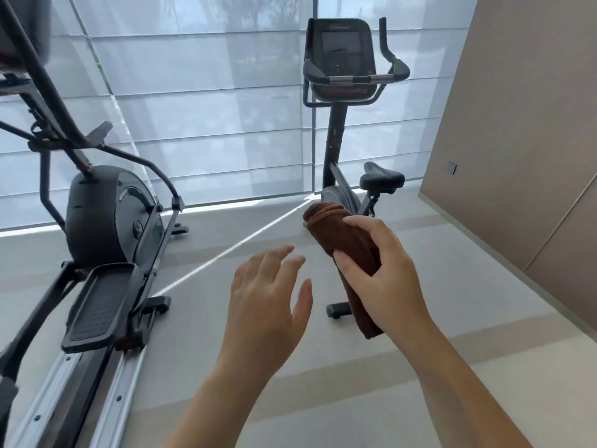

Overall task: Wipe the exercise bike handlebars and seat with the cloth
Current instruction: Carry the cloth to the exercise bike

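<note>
Soft backlight through window blinds point(206, 92)

We note 1 elliptical trainer point(106, 227) at left on the pale floor point(452, 318), sheer window blinds point(200, 108) behind, and a beige wall point(523, 124) bearing a small switch plate point(451, 168) at right.

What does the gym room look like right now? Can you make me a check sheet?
Surface: pale floor, bare where it shows.
Job's things: exercise bike stands by the window; handlebars and seat not touched; brown cloth rolled up.
Clutter: nothing seen.
Grips: right hand shut on the cloth; left hand open, empty, beside it.
Cables: nothing seen.
Surroundings: cross-trainer to the left; window blinds behind; beige wall to the right.
</note>
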Available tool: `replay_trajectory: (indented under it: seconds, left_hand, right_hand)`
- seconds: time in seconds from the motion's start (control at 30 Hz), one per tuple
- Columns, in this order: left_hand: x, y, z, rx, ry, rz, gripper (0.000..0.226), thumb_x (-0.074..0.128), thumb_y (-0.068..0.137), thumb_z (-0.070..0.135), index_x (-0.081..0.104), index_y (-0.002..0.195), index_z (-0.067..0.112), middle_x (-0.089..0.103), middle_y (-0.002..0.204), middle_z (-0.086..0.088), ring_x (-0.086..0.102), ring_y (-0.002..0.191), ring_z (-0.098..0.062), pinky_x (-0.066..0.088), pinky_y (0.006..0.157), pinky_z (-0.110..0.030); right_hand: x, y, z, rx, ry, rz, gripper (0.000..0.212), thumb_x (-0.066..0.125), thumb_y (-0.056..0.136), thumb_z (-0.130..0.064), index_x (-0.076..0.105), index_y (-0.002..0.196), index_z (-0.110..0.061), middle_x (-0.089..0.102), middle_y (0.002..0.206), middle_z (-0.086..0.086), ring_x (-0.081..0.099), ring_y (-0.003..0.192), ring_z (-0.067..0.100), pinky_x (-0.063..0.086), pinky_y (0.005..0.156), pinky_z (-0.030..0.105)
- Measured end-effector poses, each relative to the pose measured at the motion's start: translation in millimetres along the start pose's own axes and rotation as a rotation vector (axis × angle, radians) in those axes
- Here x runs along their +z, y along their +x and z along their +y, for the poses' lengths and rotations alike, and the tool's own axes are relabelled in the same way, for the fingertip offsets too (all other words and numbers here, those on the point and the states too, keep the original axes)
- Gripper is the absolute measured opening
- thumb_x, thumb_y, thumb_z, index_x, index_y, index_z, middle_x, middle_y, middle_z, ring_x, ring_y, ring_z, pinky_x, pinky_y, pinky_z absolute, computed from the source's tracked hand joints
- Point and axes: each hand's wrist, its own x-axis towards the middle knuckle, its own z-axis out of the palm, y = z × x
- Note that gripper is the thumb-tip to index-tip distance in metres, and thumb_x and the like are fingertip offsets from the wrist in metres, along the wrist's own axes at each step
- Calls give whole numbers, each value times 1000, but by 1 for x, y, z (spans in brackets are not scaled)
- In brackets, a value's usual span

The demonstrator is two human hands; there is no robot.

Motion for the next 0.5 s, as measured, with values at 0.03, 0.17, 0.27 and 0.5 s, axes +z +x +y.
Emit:
replay_trajectory:
  seconds: [0.03,0.17,0.27,0.5]
  left_hand:
    - [12,22,-7,5,3,3,28,68,78,15,62,104,7,64,110,-11,59,99,-29,43,87,-42]
    - [53,108,-35,9,14,51,24,62,80,18,63,102,8,64,108,-9,59,99,-29,38,87,-36]
    - [79,161,-57,21,28,75,27,57,78,21,64,102,9,65,107,-9,60,98,-28,39,87,-36]
    - [143,253,-124,4,-3,45,28,56,80,22,63,103,9,64,109,-9,59,100,-29,38,87,-36]
  right_hand:
    - [3,23,11,-1,7,6,37,63,83,-26,45,109,-46,53,109,-8,51,93,-6,41,75,1]
    - [14,116,44,0,60,16,37,64,83,-24,48,108,-46,55,107,-9,50,95,-9,40,74,1]
    - [27,175,64,-19,78,39,37,64,82,-24,50,109,-44,56,107,-10,51,96,-9,41,76,2]
    - [77,282,114,0,75,14,38,65,82,-23,51,112,-41,55,109,-11,52,97,-5,47,80,10]
